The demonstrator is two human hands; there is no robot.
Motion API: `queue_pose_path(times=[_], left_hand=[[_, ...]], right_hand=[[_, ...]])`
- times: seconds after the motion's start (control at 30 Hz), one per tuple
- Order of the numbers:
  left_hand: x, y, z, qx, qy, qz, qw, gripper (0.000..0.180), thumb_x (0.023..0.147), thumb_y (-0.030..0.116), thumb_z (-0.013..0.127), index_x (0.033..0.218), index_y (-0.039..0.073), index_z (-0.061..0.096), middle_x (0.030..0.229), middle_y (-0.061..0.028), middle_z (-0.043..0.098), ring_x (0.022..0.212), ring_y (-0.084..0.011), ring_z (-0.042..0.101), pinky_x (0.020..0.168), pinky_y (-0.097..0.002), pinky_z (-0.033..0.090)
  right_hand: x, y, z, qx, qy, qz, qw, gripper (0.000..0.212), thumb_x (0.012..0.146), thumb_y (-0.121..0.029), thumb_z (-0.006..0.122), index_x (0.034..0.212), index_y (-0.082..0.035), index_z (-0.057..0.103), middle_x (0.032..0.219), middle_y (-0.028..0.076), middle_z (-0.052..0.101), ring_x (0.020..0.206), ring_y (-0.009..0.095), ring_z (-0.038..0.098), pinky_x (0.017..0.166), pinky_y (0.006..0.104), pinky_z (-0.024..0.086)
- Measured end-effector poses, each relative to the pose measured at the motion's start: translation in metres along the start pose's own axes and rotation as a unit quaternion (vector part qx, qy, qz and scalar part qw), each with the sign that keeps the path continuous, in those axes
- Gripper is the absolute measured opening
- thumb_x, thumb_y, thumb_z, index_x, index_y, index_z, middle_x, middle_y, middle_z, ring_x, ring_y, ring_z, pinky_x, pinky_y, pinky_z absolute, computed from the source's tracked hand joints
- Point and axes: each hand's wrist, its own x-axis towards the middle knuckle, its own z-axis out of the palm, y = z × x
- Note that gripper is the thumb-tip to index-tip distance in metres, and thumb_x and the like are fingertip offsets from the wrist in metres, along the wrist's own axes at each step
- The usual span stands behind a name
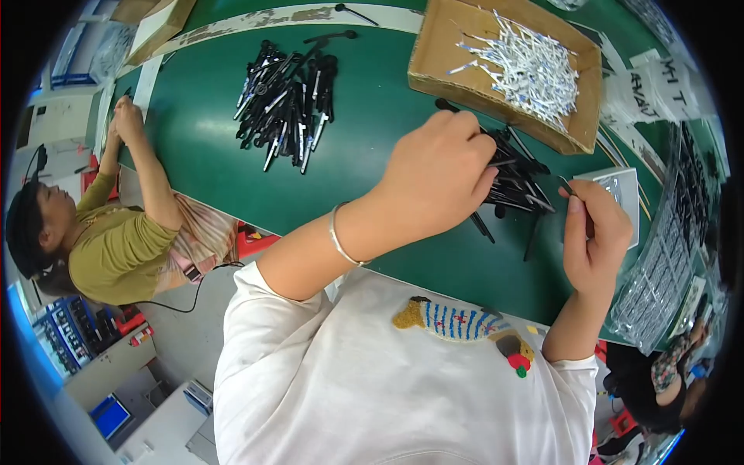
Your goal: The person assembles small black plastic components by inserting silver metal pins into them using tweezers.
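My left hand, a light bangle on its wrist, is closed around a slim black part with a round end that sticks out past the knuckles. The rest of that part is mostly covered by my fingers. My right hand pinches a small, thin dark piece between thumb and forefinger; its kind is too small to make out. Between and beyond my hands lies a loose pile of slim black parts. Farther left is a second pile of black parts with round ends, many showing a silvery strip.
A cardboard box of white-and-blue strips stands beyond my hands. Right of my right hand are a small white box and clear plastic bags of parts. One black part lies at the green table's far edge. A co-worker sits left.
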Motion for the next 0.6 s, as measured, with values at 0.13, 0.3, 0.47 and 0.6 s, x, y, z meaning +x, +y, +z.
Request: queue_pose_path(times=[0.13,0.3,0.47,0.6], left_hand=[[0.022,-0.05,-0.044,0.12,0.086,-0.026,0.989,0.009,0.073,0.011,0.065,0.079,0.004,0.067,0.077,-0.0114,0.063,0.073,-0.0284,0.061,0.067,-0.0343,0.049],[0.049,-0.152,-0.076,0.287,0.129,-0.012,0.949,0.016,0.07,0.01,0.064,0.085,0.009,0.07,0.086,-0.0095,0.065,0.085,-0.0286,0.058,0.079,-0.0379,0.048],[0.059,-0.167,-0.067,0.245,0.099,0.018,0.964,0.013,0.073,0.011,0.067,0.085,0.009,0.07,0.088,-0.0069,0.066,0.085,-0.0249,0.059,0.076,-0.0357,0.049],[0.06,-0.117,-0.077,-0.318,0.22,-0.123,0.914,0.016,0.086,0.009,0.059,0.095,-0.004,0.063,0.092,-0.0106,0.065,0.08,-0.0181,0.064,0.072,-0.028,0.053]], right_hand=[[-0.001,0.006,-0.001,0.006,0.021,-0.019,1.0,0.01,0.075,0.007,0.052,0.083,0.003,0.058,0.07,0.013,0.059,0.056,0.026,0.055,0.052,0.029,0.042],[0.004,-0.004,0.0,0.005,-0.008,-0.013,1.0,0.01,0.075,0.005,0.053,0.083,0.002,0.058,0.069,0.013,0.058,0.055,0.026,0.055,0.051,0.0298,0.042],[0.005,-0.006,-0.005,0.005,-0.012,-0.007,1.0,0.011,0.074,0.006,0.052,0.082,0.002,0.058,0.069,0.013,0.058,0.055,0.026,0.055,0.05,0.0298,0.041],[0.003,-0.007,-0.004,0.023,0.048,0.003,0.999,0.013,0.071,0.002,0.062,0.083,0.002,0.06,0.073,0.011,0.06,0.053,0.02,0.051,0.048,0.0272,0.038]])
